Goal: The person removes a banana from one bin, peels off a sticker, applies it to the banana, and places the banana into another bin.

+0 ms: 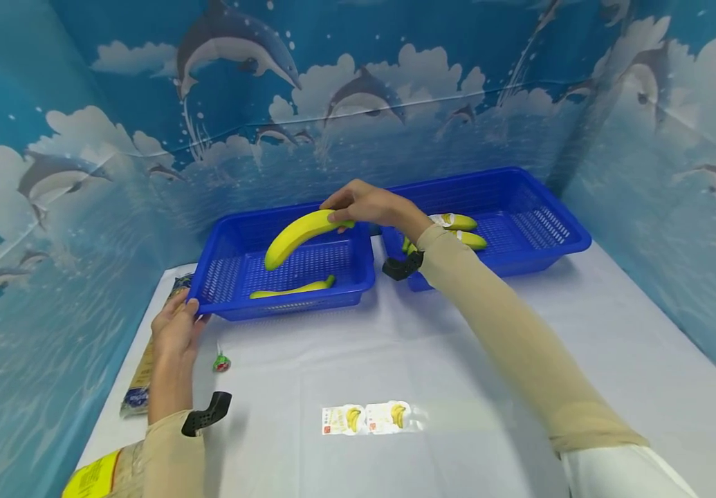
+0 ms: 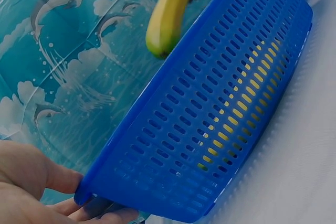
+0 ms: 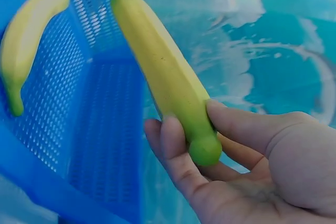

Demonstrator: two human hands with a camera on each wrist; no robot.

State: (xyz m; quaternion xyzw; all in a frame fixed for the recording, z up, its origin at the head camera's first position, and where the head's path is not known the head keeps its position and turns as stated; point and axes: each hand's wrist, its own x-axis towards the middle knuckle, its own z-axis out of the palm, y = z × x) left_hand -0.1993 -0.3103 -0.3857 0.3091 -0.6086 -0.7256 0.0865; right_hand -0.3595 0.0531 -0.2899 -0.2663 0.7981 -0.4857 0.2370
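Above the left blue basket (image 1: pixel 211 256), my right hand (image 1: pixel 366 206) pinches a yellow banana (image 1: pixel 295 238) by its green stem end. In the right wrist view the held banana (image 3: pixel 160 69) slants up and left from the thumb and fingers. Another banana (image 1: pixel 292 289) lies inside the same basket along its near wall; its yellow shows through the slots in the left wrist view. My left hand (image 1: pixel 173 325) grips the basket's near left corner, with the thumb on the rim (image 2: pixel 81 190) and fingers underneath.
Right of it stands a second blue basket (image 1: pixel 551 207) holding several bananas (image 1: pixel 470 239) with white labels. Two banana-printed stickers (image 1: pixel 370 418) lie on the white table (image 1: pixel 283 366). A small green-red wrapped item (image 1: pixel 221 363) and plastic packages (image 1: pixel 142 373) sit at the left. A dolphin-print curtain (image 1: pixel 358 76) stands behind.
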